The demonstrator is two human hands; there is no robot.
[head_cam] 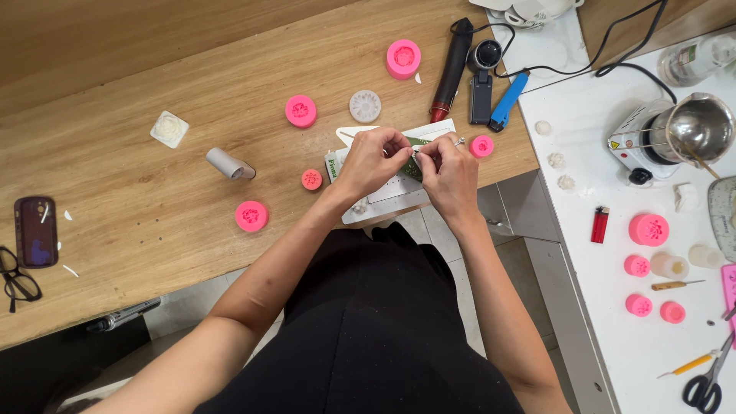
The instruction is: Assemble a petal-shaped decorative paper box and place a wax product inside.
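My left hand (373, 159) and my right hand (448, 170) meet over the near edge of the wooden table (153, 192). Both pinch a small green object (415, 157) between the fingertips. What it is exactly is too small to tell. Under the hands lies a white sheet or mat (391, 188) with a green-and-white packet (332, 165) at its left. A ring shows on my right hand. A small pink mould (481, 146) sits just right of my right hand.
Pink round moulds (251, 215) lie scattered on the wood, with a grey tube (228, 164), a white flower disc (365, 106), a red-black tool (451, 69), a phone (35, 231) and glasses (17, 277). The white bench (613, 291) at right holds a metal pot on a heater (694, 130), a red lighter (599, 224), more moulds and scissors (705, 383).
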